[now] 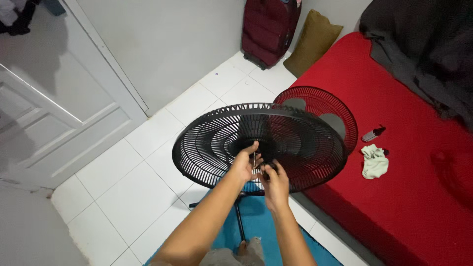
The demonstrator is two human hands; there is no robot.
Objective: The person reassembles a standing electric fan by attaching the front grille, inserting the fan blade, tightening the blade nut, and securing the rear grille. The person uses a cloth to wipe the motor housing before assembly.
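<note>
A black round fan grille [212,143] is held roughly level in front of me, over a white tiled floor. My left hand [245,164] pinches its near rim, fingers closed on a small clip or screw there. My right hand [274,183] sits right beside it, fingers curled at the same spot on the rim. Behind the grille stands the rest of the fan [325,116], with a second black grille and grey blades showing through. The fan's thin black stand [239,220] runs down between my arms.
A red mattress [404,187] fills the right, with a pale green cloth [374,161] and a small spray bottle [372,133] on it. Dark clothes [423,44], an olive pillow [313,42], a maroon suitcase [268,29], a white door [54,113], a blue mat [256,226].
</note>
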